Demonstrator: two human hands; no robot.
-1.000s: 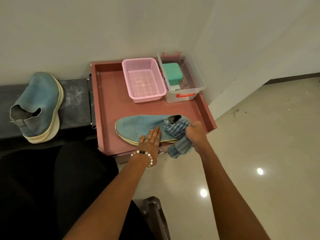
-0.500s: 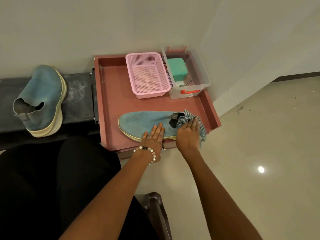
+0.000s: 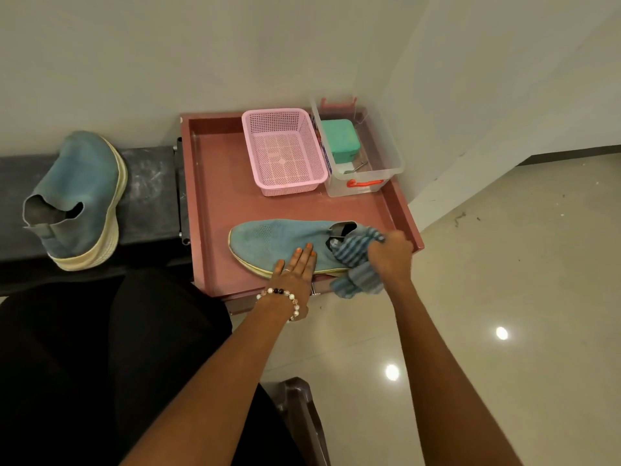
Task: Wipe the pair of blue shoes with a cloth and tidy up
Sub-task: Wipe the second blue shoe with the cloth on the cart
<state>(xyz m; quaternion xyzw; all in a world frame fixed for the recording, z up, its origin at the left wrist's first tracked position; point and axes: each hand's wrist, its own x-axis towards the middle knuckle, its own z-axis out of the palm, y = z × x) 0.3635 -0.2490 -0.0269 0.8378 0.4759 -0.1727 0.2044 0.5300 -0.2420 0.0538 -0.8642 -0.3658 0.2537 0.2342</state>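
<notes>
One blue shoe (image 3: 268, 238) lies on its side across the front of a red tray (image 3: 215, 203), toe to the left. My left hand (image 3: 297, 269) presses flat on its near side with straight fingers. My right hand (image 3: 389, 257) grips a bunched blue striped cloth (image 3: 356, 264) against the shoe's heel and opening; part of the cloth hangs over the tray's front edge. The second blue shoe (image 3: 79, 196) stands on a dark bench (image 3: 148, 193) to the left, heel toward me.
At the back of the tray stand a pink mesh basket (image 3: 285, 153) and a clear plastic box (image 3: 366, 169) holding a green case (image 3: 341, 141). A white wall rises behind the tray. Shiny tiled floor (image 3: 504, 280) spreads to the right. My dark-clothed lap fills the lower left.
My right hand, flat on the cloth at the heel half a second ago, has curled round it and drawn it back toward the tray's front edge. The left hand stays pressed on the shoe.
</notes>
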